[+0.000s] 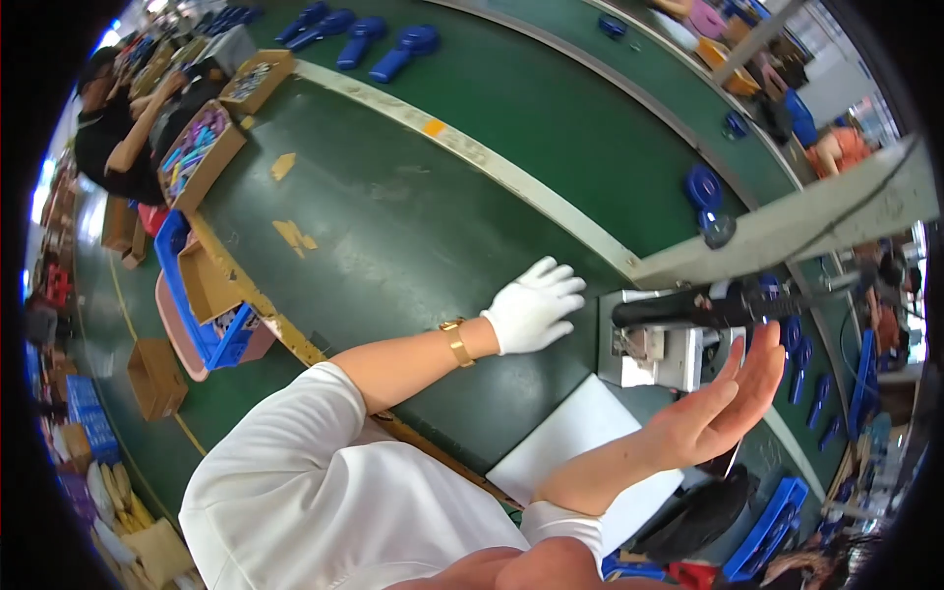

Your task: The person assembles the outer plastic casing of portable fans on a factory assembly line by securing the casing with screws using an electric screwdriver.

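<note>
White shirt (324, 492) is filling the foreground | gloved left hand (536, 308) is spreading flat over the green table (383, 216), apparently empty | bare right hand (716, 405) is hovering open, seemingly empty, beside the black-armed machine (678, 311) | nothing is visibly being worked; done or left: cannot tell

1. Centre: your left hand (536, 307), white-gloved, palm down over the dark green table (383, 221), fingers spread; gold watch (458, 344) at wrist.
2. Right of centre: your right hand (723, 405), bare, fingers raised beside a machine's black arm (678, 308); contact unclear.
3. Lower centre-right: white sheet (560, 442) beneath your right forearm.
4. Upper left: carton (218, 169) of colourful pieces.
5. Top: blue paddle-shaped items (405, 53) on green belt (551, 128).
</note>
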Demonstrator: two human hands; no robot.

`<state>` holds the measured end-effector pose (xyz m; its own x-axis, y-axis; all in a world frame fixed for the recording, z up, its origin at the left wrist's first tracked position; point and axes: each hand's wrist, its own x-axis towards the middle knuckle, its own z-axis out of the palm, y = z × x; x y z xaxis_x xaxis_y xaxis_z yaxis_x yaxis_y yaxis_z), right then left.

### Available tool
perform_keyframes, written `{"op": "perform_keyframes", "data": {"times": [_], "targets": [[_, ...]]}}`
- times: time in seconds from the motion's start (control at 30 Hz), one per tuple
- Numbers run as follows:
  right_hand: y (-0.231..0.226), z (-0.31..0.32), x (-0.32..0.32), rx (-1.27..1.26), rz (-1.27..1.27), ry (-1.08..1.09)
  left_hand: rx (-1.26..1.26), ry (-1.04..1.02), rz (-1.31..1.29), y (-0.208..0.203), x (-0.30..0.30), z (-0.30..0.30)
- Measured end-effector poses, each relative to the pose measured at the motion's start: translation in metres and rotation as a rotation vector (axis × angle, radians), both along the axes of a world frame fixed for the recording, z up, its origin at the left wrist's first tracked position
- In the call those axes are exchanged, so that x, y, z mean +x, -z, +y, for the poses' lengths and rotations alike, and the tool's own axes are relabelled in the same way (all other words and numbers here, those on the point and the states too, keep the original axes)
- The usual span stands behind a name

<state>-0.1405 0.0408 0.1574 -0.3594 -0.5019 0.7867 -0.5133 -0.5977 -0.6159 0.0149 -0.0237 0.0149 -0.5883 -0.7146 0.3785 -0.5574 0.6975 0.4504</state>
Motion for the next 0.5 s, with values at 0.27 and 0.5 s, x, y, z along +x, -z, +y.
{"op": "perform_keyframes", "data": {"times": [0.27,0.5], "targets": [[0.015,-0.009,-0.003,0.167,-0.139,0.042,-0.059,0.013,0.121,0.002,-0.004,0.002],[0.038,-0.039,0.005,0.239,-0.053,-0.153,-0.044,0.019,0.215,0.023,-0.007,0.002]]}}
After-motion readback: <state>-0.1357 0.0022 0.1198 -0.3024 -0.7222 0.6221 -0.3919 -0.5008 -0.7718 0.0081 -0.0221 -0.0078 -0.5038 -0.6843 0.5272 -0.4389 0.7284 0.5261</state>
